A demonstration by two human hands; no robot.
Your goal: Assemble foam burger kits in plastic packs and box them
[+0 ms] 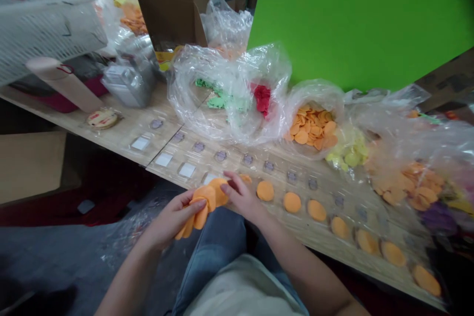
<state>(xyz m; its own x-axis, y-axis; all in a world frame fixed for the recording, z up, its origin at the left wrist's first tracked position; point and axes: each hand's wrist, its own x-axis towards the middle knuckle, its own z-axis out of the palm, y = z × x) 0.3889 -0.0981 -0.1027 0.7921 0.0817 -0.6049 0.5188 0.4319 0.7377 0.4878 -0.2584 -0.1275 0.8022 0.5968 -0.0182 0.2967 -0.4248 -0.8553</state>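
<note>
My left hand (184, 213) is closed round a fanned stack of orange felt circles (198, 207), held just off the table's front edge. My right hand (240, 196) pinches one orange felt circle (218, 191) at the right end of that fan. On the table, a row of clear packets runs along the front; several to the right bear an orange circle (265, 190). Packets to the left show white squares (187, 170) instead. Behind them is a row of small purple-grey pieces (221, 155) in clear film.
Plastic bags of green and red pieces (262, 99), orange circles (313, 128) and yellow pieces (351, 153) line the back. A pale bottle (62, 81), tape roll (102, 118) and white basket (48, 29) stand left. A green board (355, 24) rises behind.
</note>
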